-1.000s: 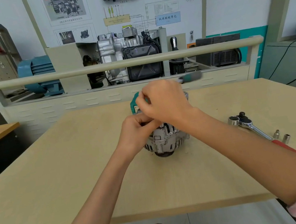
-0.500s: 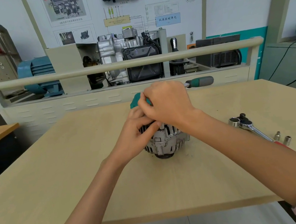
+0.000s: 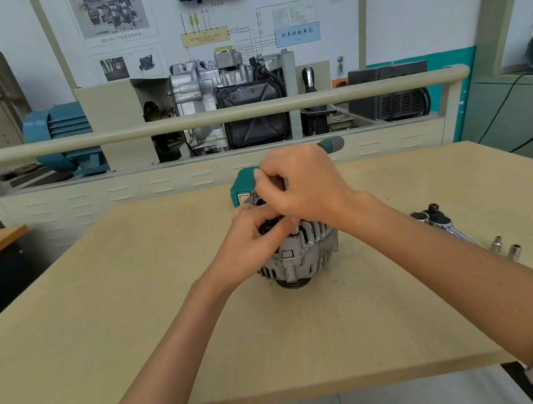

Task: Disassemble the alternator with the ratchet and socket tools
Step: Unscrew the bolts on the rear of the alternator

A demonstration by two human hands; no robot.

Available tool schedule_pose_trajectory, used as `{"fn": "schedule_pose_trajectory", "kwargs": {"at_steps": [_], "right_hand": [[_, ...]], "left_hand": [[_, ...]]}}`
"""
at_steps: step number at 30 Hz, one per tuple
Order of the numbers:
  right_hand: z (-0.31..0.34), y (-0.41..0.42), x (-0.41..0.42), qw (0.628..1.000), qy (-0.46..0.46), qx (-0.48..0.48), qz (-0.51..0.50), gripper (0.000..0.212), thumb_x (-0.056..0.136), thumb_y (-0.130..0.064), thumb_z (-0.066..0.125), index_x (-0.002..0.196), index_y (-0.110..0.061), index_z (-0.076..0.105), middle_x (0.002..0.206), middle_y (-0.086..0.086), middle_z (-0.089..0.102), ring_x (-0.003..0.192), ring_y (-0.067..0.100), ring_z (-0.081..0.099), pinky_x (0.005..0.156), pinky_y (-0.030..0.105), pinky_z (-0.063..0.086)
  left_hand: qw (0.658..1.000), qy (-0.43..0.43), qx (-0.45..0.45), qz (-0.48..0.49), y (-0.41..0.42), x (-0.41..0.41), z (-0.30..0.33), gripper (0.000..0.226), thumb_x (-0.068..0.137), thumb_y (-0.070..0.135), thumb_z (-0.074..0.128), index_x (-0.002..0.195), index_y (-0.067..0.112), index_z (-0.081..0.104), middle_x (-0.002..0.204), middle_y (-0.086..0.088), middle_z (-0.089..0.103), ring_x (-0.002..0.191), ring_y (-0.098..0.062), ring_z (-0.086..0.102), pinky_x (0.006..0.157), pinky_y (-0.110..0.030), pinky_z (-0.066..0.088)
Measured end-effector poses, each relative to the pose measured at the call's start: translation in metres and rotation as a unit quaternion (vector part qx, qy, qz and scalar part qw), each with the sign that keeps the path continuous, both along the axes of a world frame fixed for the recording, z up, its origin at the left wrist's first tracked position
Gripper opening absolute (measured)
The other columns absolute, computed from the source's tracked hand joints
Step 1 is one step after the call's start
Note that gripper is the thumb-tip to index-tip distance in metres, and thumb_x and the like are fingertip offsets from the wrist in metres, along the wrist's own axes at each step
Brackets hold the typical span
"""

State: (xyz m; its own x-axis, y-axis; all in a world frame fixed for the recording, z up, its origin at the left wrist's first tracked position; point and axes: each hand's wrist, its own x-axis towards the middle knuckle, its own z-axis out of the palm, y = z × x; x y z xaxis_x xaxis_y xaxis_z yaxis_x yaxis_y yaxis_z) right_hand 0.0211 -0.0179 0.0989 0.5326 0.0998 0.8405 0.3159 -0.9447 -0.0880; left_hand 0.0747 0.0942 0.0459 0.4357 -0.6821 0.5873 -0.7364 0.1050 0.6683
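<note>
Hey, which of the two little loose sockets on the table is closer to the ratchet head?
The left small socket, the one farther from the person. It stands nearer the ratchet head than the right small socket, which sits closer to the table edge.

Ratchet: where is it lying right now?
In the head view the ratchet lies on the table's right side, untouched, right of the alternator, near two loose sockets.

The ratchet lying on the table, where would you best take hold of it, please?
Probably by its long handle, coming from above on the right. The ratchet lies flat, head pointing away, its red grip end hidden behind the right forearm.
</note>
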Motion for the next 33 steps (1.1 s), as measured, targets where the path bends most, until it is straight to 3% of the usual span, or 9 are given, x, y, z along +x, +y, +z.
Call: {"fn": "schedule_pose_trajectory", "kwargs": {"at_steps": [3,7,11,13,16,20,25,28,33], "right_hand": [[0.000,0.004,-0.002,1.000,0.014,-0.004,-0.002,0.032,0.083,-0.017,0.049,0.052,-0.009,0.047,0.051,0.005,0.048,0.050,0.020,0.045,0.049,0.029,0.031],[-0.003,0.019,-0.003,0.971,0.020,-0.092,-0.219,0.034,0.087,-0.024,0.045,0.056,-0.010,0.050,0.053,0.002,0.041,0.052,0.018,0.037,0.053,0.030,0.024],[0.002,0.023,0.000,0.934,0.060,-0.113,-0.333,0.041,0.091,-0.025,0.040,0.053,-0.014,0.028,0.052,-0.001,0.025,0.048,0.016,0.029,0.053,0.031,0.021],[0.002,0.020,-0.001,0.944,0.057,-0.111,-0.304,0.035,0.091,-0.026,0.039,0.058,-0.014,0.036,0.055,0.000,0.031,0.055,0.018,0.037,0.055,0.031,0.023],[-0.001,0.013,-0.004,0.982,0.024,-0.068,-0.177,0.030,0.087,-0.026,0.045,0.059,-0.015,0.041,0.057,0.000,0.041,0.056,0.018,0.041,0.054,0.028,0.024],[-0.001,0.007,0.001,0.996,0.018,0.062,0.058,0.035,0.081,-0.014,0.050,0.048,-0.004,0.043,0.047,0.008,0.043,0.047,0.017,0.039,0.049,0.024,0.028],[-0.002,0.011,0.006,0.992,0.007,0.087,0.092,0.036,0.080,-0.008,0.051,0.047,0.003,0.043,0.044,0.012,0.040,0.045,0.020,0.036,0.048,0.030,0.031],[-0.006,0.014,0.003,0.999,-0.043,0.021,-0.001,0.033,0.080,-0.012,0.052,0.048,-0.004,0.047,0.046,0.005,0.041,0.047,0.017,0.038,0.048,0.029,0.029],[-0.003,0.024,0.005,0.926,0.058,-0.110,-0.357,0.035,0.085,-0.015,0.048,0.055,-0.016,0.031,0.050,0.000,0.024,0.046,0.016,0.028,0.048,0.027,0.017]], "left_hand": [[0.998,0.056,0.003,-0.006,0.000,0.002,0.000,0.029,0.092,0.009,0.057,0.065,-0.002,0.057,0.053,-0.012,0.043,0.051,-0.018,0.034,0.050,-0.025,0.025],[0.996,0.090,-0.007,0.016,-0.002,0.003,-0.004,0.031,0.087,-0.001,0.060,0.056,0.003,0.060,0.051,-0.011,0.053,0.052,-0.013,0.041,0.050,-0.022,0.030],[0.994,0.095,-0.021,0.056,-0.008,-0.001,-0.008,0.042,0.082,-0.007,0.061,0.046,0.015,0.059,0.047,-0.008,0.052,0.052,-0.011,0.042,0.050,-0.022,0.030],[0.994,0.096,-0.013,0.056,-0.009,-0.002,-0.008,0.024,0.085,0.000,0.061,0.062,-0.010,0.060,0.062,-0.031,0.057,0.061,-0.020,0.045,0.058,-0.027,0.032],[0.993,0.113,0.003,0.034,-0.006,0.000,-0.007,0.032,0.089,0.011,0.059,0.081,-0.020,0.057,0.078,-0.042,0.056,0.072,-0.026,0.050,0.067,-0.035,0.034],[0.994,0.108,0.018,0.012,0.000,-0.002,0.000,0.033,0.093,0.011,0.055,0.076,-0.018,0.053,0.061,-0.031,0.046,0.062,-0.020,0.039,0.059,-0.026,0.029],[0.993,0.119,0.006,0.009,0.003,-0.003,0.003,0.029,0.090,0.007,0.058,0.062,0.007,0.063,0.054,-0.014,0.049,0.054,-0.018,0.037,0.051,-0.020,0.028],[0.992,0.129,0.002,0.013,0.002,-0.001,0.001,0.019,0.088,0.002,0.059,0.077,-0.013,0.065,0.073,-0.042,0.056,0.069,-0.028,0.047,0.064,-0.036,0.033],[0.993,0.105,-0.006,0.045,-0.004,-0.002,-0.005,0.025,0.086,-0.003,0.058,0.061,-0.009,0.060,0.063,-0.038,0.053,0.061,-0.024,0.041,0.058,-0.032,0.028]]}}
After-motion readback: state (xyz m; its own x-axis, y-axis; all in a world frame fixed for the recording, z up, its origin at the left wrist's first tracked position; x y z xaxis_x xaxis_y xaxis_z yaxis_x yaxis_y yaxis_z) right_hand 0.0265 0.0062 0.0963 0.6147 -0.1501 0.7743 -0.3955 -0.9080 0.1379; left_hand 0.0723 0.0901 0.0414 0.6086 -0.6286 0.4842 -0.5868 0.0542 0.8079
